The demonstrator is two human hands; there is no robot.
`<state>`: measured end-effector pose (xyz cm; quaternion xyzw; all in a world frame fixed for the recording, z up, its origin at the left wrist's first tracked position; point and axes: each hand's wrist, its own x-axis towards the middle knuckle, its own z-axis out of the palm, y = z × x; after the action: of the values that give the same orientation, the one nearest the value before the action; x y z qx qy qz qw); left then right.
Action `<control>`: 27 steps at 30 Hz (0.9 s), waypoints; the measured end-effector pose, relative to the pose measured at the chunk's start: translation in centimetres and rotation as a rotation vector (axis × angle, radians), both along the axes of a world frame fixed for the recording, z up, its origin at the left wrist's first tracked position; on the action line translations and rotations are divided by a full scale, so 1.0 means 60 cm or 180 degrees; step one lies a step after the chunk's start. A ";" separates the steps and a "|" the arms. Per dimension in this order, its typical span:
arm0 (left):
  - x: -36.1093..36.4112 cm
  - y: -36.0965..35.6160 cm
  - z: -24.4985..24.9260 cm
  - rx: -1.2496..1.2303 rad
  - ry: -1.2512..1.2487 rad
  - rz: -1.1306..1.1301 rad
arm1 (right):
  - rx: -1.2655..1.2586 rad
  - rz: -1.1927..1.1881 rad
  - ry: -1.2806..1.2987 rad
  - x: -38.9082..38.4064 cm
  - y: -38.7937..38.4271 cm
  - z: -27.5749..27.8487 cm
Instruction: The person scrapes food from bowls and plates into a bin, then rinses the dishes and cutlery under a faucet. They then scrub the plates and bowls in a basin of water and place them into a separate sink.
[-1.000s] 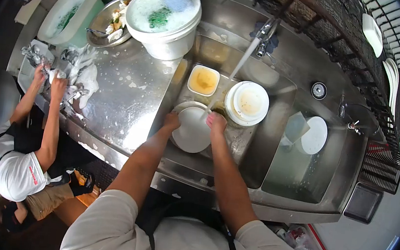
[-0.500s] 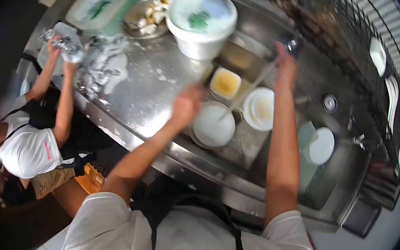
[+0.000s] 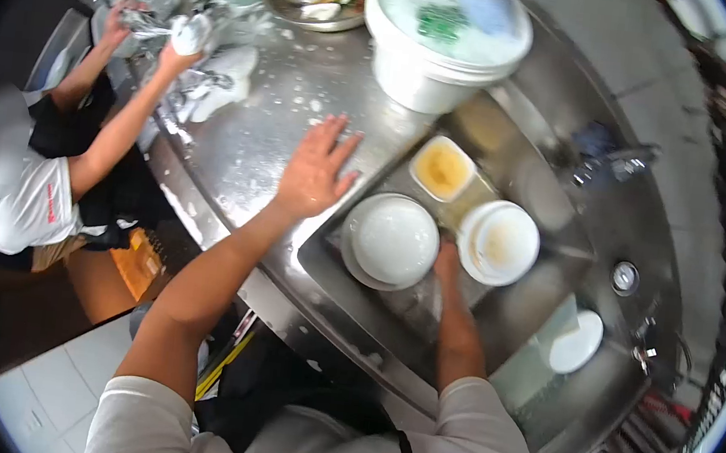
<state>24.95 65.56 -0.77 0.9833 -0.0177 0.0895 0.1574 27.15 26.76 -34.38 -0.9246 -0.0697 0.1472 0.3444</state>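
The right hand is mostly hidden. Only its back shows, low in the sink, in the gap between the white plate and the stack of plates. Its fingers go down behind the edges of the dishes, so I cannot tell if they are together or if they grip anything. The view is blurred there, and the hand perhaps touches the rim of the white plate.

The left hand is clear. It is palm down over the wet counter, just beside the sink edge, with all fingers spread apart and nothing in them. They point away from the person, toward the bucket of foamy water.

The white plate lies flat in the near left part of the sink. It is round, so it has no long axis, and the edge of another dish shows under it. Behind it stands a square tub with yellowish liquid. The tap is blurred. On the far left another person's hands hold something foamy, and the frame cuts off much of the body.
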 end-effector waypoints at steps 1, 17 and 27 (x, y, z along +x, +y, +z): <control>0.000 -0.001 0.006 -0.0015 0.0019 -0.0010 | 0.0366 -0.0026 -0.0072 0.007 -0.002 -0.020; 0.006 -0.001 0.014 -0.0033 0.0033 -0.0053 | -0.1172 0.1356 -0.0268 0.015 0.008 0.005; 0.006 -0.003 0.011 -0.0034 0.0092 -0.0010 | -0.1021 0.1109 -0.0387 0.017 0.022 0.016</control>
<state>25.30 65.37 -0.12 0.9836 -0.0165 0.0752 0.1630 28.18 28.08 -33.43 -0.9486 -0.2244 0.1577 0.1578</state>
